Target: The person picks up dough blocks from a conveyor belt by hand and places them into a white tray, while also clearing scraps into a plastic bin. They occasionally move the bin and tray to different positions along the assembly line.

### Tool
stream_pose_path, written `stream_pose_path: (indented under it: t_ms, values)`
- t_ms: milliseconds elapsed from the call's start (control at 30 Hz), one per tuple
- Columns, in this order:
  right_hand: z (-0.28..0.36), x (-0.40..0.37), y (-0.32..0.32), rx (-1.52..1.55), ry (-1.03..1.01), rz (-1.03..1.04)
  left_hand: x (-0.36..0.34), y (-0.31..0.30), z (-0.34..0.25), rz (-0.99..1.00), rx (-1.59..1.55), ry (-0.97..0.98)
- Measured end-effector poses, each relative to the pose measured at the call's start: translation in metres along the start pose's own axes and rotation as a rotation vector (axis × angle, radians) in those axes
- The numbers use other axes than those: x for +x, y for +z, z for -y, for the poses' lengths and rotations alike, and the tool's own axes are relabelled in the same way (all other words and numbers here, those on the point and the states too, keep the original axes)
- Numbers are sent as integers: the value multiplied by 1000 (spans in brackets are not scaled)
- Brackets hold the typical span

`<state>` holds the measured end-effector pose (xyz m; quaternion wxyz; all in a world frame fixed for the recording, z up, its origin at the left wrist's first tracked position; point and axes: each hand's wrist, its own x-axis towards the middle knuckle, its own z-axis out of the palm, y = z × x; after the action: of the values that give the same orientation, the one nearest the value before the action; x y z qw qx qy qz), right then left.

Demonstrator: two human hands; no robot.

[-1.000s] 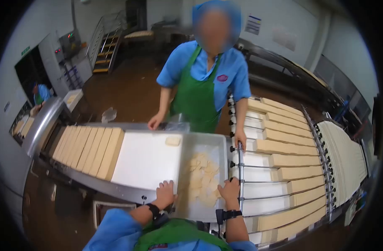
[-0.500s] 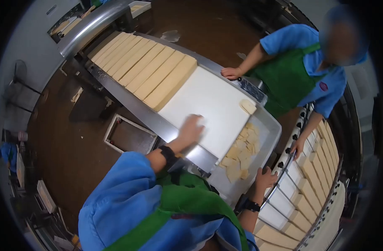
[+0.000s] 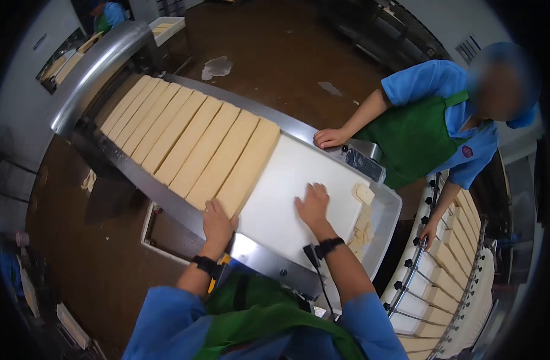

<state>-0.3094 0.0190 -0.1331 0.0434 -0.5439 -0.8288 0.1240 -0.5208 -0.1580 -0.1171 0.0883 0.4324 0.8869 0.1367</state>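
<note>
Slab: long tan dough slab [image 3: 249, 167], laid crosswise on white belt [image 3: 287, 180], near end touched by open left hand [image 3: 218, 219].
Right hand [image 3: 312, 203]: spread flat on belt.
Steel tray [image 3: 392, 211]: pale scraps [image 3: 362, 231] held.

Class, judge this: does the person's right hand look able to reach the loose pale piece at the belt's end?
Probably yes: the right hand lies flat on the white belt, with only bare belt between it and the loose pale piece.
</note>
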Motion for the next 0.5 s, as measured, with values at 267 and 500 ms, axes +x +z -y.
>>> stream_pose_path:
  t_ms: [267, 500]
  values:
    - [119, 138, 9, 32, -50, -56, 7, -11, -7, 129, 9, 34]
    - [150, 153, -13, 74, 151, 89, 9, -16, -5, 195, 0, 54]
